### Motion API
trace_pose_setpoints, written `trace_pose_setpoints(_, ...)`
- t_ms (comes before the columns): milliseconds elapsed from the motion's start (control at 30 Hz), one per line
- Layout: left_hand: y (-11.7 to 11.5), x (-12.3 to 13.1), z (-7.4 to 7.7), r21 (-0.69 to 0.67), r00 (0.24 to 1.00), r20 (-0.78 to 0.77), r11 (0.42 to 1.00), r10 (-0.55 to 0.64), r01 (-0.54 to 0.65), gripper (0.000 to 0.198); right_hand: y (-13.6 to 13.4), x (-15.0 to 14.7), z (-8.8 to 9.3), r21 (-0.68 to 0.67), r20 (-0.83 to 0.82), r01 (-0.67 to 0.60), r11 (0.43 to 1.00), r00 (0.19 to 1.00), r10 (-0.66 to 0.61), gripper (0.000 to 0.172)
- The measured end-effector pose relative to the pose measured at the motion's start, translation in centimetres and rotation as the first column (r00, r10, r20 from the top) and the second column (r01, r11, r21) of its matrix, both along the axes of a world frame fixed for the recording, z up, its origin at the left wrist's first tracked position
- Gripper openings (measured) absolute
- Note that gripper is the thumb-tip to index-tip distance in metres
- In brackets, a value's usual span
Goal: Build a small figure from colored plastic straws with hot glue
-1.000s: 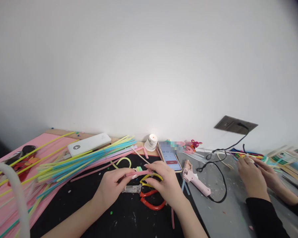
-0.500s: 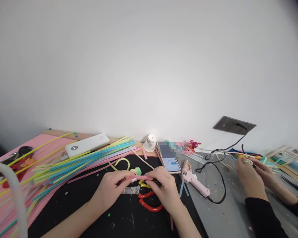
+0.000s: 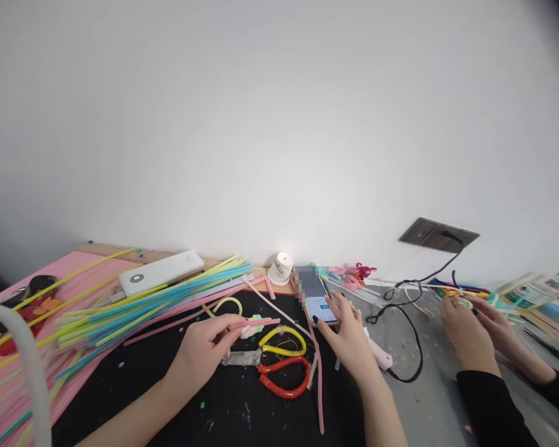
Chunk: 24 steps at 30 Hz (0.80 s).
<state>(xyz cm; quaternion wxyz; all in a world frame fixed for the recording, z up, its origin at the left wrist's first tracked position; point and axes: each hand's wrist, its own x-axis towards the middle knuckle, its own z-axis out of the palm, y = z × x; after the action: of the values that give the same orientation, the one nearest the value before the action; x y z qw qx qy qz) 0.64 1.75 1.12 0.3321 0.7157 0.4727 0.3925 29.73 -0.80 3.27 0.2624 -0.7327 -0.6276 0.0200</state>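
Observation:
My left hand (image 3: 209,347) is closed, pinching short pink pipe cleaner pieces (image 3: 261,323) between thumb and fingertips. Just behind their tips is a small pale green and white piece (image 3: 254,329), partly covered by the pink. With fingers spread, my right hand (image 3: 347,329) reaches over the lower right edge of a phone (image 3: 314,301) whose screen is lit; its fingertips are at the phone's edge. That hand partly hides a pale pink glue gun (image 3: 379,355). Between my hands lie scissors with one yellow and one red handle (image 3: 284,382) on the black mat (image 3: 242,413).
Many coloured pipe cleaners (image 3: 158,310) lie at left beside a white power bank (image 3: 163,273). An upturned paper cup (image 3: 280,270) stands by the wall. A black cord (image 3: 419,347) loops toward the socket (image 3: 440,234). A co-worker's hands (image 3: 475,338) work at right. One long pink pipe cleaner (image 3: 320,385) lies nearby.
My right hand has let go of the pink pieces and moved right to the phone, its fingers now spread. My left hand keeps the pink pieces, and the scissors' handles are more exposed.

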Motion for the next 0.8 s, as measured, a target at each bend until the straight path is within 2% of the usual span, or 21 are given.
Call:
trace_pose_setpoints(100,0.1,-0.1,-0.1,-0.016,0.997,-0.009,0.997,0.080,-0.081,0.027,0.0,0.2,0.0,-0.072,-0.070,-0.001,0.997,0.998,-0.005,0.056)
trace_pose_setpoints(200,0.1,-0.2,-0.2,-0.031,0.992,0.017,0.992,0.124,-0.124,0.029,0.0,0.1,0.0,-0.112,-0.063,0.006,0.994,0.998,-0.013,0.059)
trace_pose_setpoints(400,0.1,-0.3,-0.4,-0.054,0.993,0.027,0.992,0.118,-0.116,0.030,-0.1,-0.4,-0.1,-0.131,-0.059,0.018,0.991,0.998,-0.026,0.065)
trace_pose_setpoints(600,0.2,-0.2,-0.5,-0.074,0.994,0.042,0.992,0.106,-0.102,0.030,-0.3,-0.6,-0.2,-0.146,-0.050,-0.029,0.989,0.998,0.022,0.068)
trace_pose_setpoints(800,0.2,-0.2,-0.2,-0.058,0.993,0.030,0.992,0.115,-0.113,0.029,-0.6,-1.2,0.4,-0.186,-0.064,-0.092,0.978,0.995,0.081,0.070)
